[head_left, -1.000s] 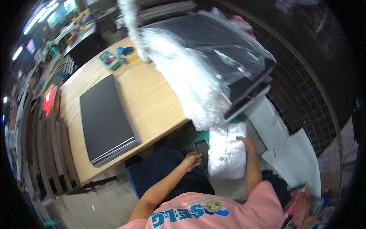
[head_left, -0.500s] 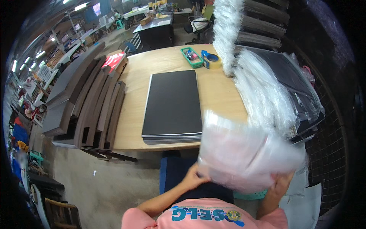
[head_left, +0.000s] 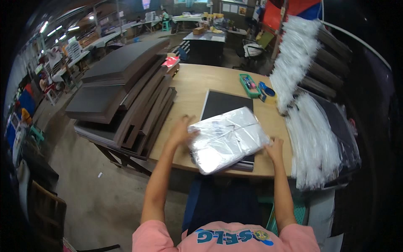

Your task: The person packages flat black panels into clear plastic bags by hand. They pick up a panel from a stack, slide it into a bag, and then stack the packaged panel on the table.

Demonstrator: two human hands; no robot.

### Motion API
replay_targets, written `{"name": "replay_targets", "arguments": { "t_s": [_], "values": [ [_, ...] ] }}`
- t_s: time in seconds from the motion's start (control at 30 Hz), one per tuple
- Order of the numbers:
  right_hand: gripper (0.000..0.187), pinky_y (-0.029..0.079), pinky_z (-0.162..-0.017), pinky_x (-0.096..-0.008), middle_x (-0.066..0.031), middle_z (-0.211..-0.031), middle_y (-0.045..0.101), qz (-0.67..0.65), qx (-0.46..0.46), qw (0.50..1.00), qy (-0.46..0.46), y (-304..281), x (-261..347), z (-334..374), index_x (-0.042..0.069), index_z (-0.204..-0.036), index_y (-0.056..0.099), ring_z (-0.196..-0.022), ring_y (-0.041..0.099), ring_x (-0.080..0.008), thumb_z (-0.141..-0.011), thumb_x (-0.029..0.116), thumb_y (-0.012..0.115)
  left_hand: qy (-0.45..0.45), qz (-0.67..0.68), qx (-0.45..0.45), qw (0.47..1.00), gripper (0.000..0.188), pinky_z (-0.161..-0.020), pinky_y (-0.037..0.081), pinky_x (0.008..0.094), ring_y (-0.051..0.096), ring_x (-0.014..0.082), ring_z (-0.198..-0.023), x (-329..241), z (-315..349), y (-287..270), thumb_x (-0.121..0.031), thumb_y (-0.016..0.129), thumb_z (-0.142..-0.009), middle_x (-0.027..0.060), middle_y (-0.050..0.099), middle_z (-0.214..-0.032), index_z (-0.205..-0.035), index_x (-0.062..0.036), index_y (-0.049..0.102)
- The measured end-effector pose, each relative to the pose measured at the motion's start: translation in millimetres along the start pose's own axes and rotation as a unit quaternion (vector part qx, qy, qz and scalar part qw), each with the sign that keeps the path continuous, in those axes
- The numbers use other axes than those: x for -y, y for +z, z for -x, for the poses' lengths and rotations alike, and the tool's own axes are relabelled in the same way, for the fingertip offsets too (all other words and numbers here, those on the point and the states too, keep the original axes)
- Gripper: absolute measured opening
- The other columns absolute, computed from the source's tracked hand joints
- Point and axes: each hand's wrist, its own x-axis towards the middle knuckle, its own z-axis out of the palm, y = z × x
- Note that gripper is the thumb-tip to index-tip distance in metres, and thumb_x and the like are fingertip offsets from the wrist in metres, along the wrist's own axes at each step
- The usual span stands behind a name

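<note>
Bundle (head_left: 228, 138), head view: wrapped in clear plastic, bound with cord, lying over the black stack (head_left: 226, 101) on the table (head_left: 201, 75); whether it rests fully on it cannot be told. Long axis slants from near left to far right, askew to the stack. Left hand (head_left: 182, 132) at its left edge, fingers blurred; right hand (head_left: 275, 149) at its right corner; firm grip cannot be told for either. Green basket (head_left: 252, 95) contains small pink and dark items; tape (head_left: 270, 99) just beside it.
</note>
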Motion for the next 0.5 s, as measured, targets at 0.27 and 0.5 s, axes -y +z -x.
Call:
{"name": "replay_targets", "arguments": {
  "t_s": [0.27,0.5],
  "values": [
    [0.021,0.045,-0.088,-0.0403,-0.0163,-0.1,0.059,-0.095,0.193,0.925,-0.312,53,230,9,0.002,-0.093,0.064,-0.098,0.056,-0.0338,-0.072,0.001,0.063,-0.051,-0.074,-0.154,0.984,0.042,-0.096,0.034,0.048,0.051,0.0299,-0.111,4,62,28,-0.033,0.069,-0.078,0.0156,0.055,-0.121,-0.111,-0.0064,0.064],
    [0.032,0.046,-0.085,-0.0342,-0.0139,-0.102,0.059,-0.106,0.33,0.88,-0.325,156,194,-44,-0.001,-0.083,0.069,-0.101,0.056,-0.0288,-0.051,-0.007,0.07,0.033,-0.106,-0.265,0.958,0.008,-0.092,0.037,0.0481,0.059,0.024,-0.083,-37,36,41,-0.015,0.061,-0.075,0.007,0.057,-0.077,-0.073,-0.0079,0.06]
  ]
}}
